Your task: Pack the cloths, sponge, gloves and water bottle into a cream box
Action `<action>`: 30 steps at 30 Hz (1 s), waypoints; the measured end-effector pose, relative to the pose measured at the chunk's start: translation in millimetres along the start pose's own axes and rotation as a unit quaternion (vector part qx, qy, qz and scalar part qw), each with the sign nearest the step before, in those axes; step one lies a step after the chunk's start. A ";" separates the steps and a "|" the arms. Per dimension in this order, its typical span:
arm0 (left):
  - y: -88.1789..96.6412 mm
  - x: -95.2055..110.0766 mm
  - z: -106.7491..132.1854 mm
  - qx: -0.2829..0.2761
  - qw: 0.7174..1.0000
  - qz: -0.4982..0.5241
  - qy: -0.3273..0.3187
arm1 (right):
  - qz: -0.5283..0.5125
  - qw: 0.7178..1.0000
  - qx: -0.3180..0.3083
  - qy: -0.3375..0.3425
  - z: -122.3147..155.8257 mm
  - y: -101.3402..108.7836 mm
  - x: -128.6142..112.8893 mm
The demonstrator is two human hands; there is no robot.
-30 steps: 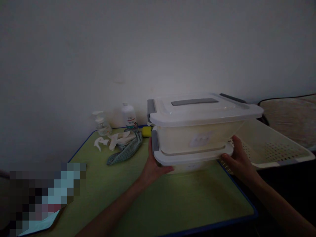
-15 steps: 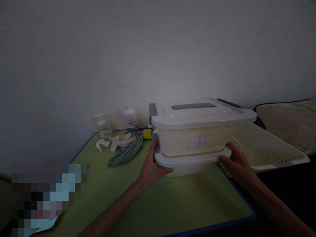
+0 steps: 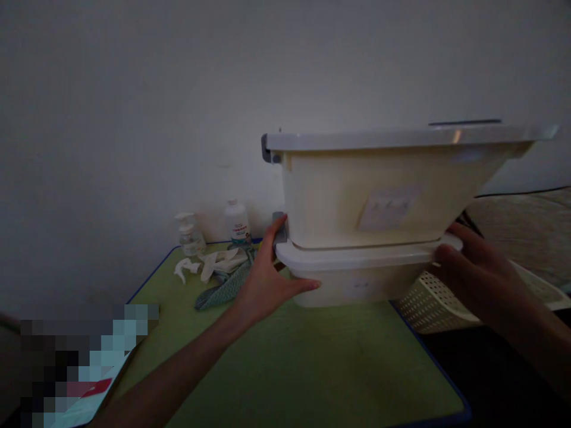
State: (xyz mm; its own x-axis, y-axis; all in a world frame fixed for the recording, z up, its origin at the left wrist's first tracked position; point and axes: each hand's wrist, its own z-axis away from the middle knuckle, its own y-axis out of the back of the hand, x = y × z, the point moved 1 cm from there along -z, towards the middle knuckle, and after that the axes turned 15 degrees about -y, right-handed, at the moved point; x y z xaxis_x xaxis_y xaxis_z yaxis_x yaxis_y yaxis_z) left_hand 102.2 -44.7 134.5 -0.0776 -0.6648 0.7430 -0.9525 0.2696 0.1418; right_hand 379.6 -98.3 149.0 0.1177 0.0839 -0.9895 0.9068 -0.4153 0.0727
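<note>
Two lidded plastic storage boxes, one stacked on the other, are held up between my hands above the green table (image 3: 348, 362). The larger upper box (image 3: 330, 196) has a white lid, grey latches and a pale label. Beneath it is the shallower lower box (image 3: 330, 288), whose white lid juts out at the rim. My left hand (image 3: 276, 273) grips the lower box's left end, thumb along the front and fingers by the grey latch. My right hand (image 3: 473, 261) grips its right end, with the fingertips partly hidden behind the box.
A white bottle (image 3: 237, 223), a clear pump bottle (image 3: 191, 238), a white spray trigger head (image 3: 186, 268) and a grey-green cloth (image 3: 227, 285) lie at the table's back left. A perforated cream basket (image 3: 428, 306) stands right of the table, near a beige cushion (image 3: 530, 223).
Both hands have raised the stacked boxes and brought them closer and to the right. The upper box now looks larger, and its lid top is seen nearly edge-on.
</note>
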 end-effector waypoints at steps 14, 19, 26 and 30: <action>3.6 -16.0 -131.7 -0.025 0.995 -0.016 -0.091 | -0.081 0.996 -0.011 0.047 -111.6 -14.6 -58.7; 1.1 -45.1 -143.8 -0.002 0.997 -0.002 -0.078 | -0.068 0.996 -0.029 0.052 -138.8 -16.9 -39.3; 1.2 -76.2 -136.8 0.001 0.999 0.027 -0.040 | -0.060 0.996 -0.053 0.044 -159.3 -20.7 -10.6; 2.8 -85.4 -135.8 0.009 0.999 0.007 -0.045 | -0.055 0.995 -0.068 0.036 -162.9 -19.8 -8.7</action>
State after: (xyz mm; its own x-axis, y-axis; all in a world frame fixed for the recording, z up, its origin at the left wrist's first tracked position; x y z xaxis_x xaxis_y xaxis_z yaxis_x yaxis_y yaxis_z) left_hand 146.2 107.5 160.3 -0.1173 -0.7211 0.6829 -0.9561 0.2678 0.1186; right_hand 426.6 56.7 176.6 0.0386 0.1891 -0.9812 0.9619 -0.2731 -0.0148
